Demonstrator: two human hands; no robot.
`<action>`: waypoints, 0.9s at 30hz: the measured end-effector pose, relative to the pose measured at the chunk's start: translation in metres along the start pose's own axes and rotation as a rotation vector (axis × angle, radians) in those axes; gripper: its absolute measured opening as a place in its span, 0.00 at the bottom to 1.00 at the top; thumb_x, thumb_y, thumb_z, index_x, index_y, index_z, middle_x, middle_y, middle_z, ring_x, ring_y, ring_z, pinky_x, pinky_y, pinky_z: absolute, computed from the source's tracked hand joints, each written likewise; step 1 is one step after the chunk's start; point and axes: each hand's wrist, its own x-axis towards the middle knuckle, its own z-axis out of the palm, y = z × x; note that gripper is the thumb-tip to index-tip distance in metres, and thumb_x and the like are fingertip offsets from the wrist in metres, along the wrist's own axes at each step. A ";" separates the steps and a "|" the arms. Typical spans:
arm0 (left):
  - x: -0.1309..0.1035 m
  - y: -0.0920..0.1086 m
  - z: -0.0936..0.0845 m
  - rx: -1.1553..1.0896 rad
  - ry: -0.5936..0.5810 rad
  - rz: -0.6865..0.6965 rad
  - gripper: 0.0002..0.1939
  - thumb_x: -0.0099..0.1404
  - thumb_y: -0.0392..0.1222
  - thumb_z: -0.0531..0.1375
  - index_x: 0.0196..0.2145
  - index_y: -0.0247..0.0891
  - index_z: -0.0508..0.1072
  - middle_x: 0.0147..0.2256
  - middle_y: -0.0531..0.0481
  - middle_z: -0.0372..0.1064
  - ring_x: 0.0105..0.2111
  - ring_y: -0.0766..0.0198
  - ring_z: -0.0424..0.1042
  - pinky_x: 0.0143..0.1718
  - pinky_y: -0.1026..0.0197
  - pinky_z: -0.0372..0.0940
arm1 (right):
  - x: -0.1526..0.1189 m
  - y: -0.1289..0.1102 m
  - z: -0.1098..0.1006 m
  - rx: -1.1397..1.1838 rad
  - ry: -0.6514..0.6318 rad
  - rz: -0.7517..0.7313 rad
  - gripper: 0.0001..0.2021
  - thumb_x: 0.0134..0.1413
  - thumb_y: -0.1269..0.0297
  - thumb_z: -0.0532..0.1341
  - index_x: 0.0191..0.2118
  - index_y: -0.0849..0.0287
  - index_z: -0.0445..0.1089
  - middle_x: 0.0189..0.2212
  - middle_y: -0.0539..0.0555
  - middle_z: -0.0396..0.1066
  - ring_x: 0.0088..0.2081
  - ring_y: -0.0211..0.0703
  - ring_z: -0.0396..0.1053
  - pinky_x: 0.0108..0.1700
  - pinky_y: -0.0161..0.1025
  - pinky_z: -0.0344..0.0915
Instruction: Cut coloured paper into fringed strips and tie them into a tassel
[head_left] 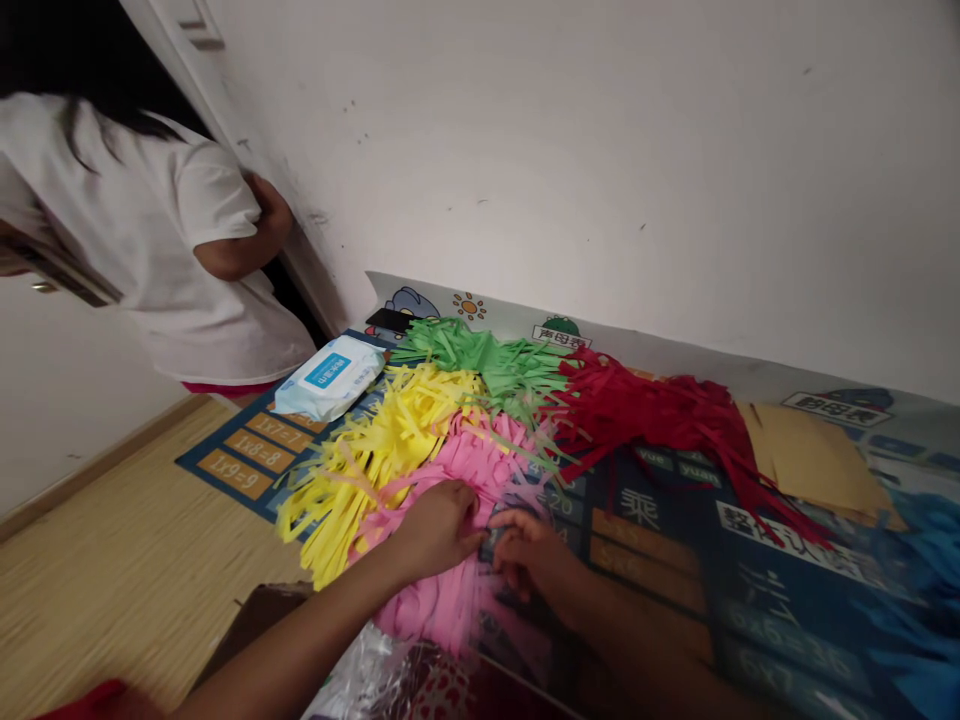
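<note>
A bundle of pink fringed strips point(480, 460) lies in front of me, spreading towards the near edge of the table. Over its middle is my left hand point(442, 525), with fingers bent and closed on some of the strips. My right hand point(536, 555) is just to the right of it; its fingers are loosely curled and apart, and nothing shows between them. Touching the pink bundle on the left is a yellow fringed bundle point(397, 415). Behind these lies a green one point(487, 355), and a red one point(652, 405) stretches to the right.
A printed mat point(652, 580) covers the table. Wet wipes point(330, 378) lie at its left, brown paper point(814, 460) and blue strips point(922, 580) at the right. Clear plastic point(367, 670) sits at the near edge. A wall rises behind; a person in white point(150, 220) stands left.
</note>
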 end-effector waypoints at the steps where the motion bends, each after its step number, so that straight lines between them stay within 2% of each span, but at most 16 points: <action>1: 0.000 0.000 0.000 -0.006 -0.002 -0.001 0.06 0.55 0.41 0.62 0.31 0.38 0.70 0.31 0.48 0.69 0.33 0.58 0.68 0.33 0.61 0.58 | 0.000 0.001 -0.001 -0.001 0.009 -0.002 0.21 0.34 0.61 0.58 0.40 0.60 0.63 0.19 0.42 0.67 0.13 0.30 0.56 0.13 0.29 0.50; 4: 0.000 -0.002 -0.001 -0.035 -0.003 0.001 0.01 0.57 0.37 0.58 0.28 0.39 0.69 0.29 0.50 0.69 0.31 0.61 0.68 0.32 0.62 0.58 | 0.000 0.003 -0.002 -0.015 0.008 0.011 0.19 0.35 0.61 0.57 0.39 0.60 0.63 0.19 0.42 0.67 0.13 0.30 0.56 0.13 0.29 0.49; 9: 0.001 -0.003 -0.006 -0.078 0.002 0.009 0.07 0.54 0.31 0.55 0.29 0.39 0.71 0.29 0.51 0.71 0.29 0.63 0.68 0.31 0.64 0.58 | 0.000 0.002 -0.002 -0.046 -0.011 0.041 0.22 0.36 0.62 0.57 0.43 0.62 0.65 0.18 0.43 0.68 0.14 0.30 0.57 0.13 0.28 0.48; 19: 0.002 -0.009 -0.002 -0.109 0.008 0.035 0.10 0.51 0.29 0.54 0.30 0.39 0.72 0.30 0.51 0.71 0.30 0.63 0.68 0.32 0.64 0.58 | -0.004 -0.005 0.001 -0.025 -0.010 0.059 0.26 0.36 0.61 0.59 0.46 0.63 0.64 0.19 0.45 0.69 0.15 0.31 0.57 0.14 0.29 0.48; 27: 0.002 -0.009 -0.003 -0.115 0.002 0.036 0.11 0.51 0.29 0.54 0.30 0.39 0.72 0.30 0.51 0.71 0.29 0.63 0.68 0.31 0.65 0.58 | -0.003 -0.002 -0.002 0.022 0.041 0.064 0.25 0.36 0.59 0.58 0.45 0.62 0.64 0.18 0.44 0.68 0.15 0.31 0.57 0.15 0.29 0.48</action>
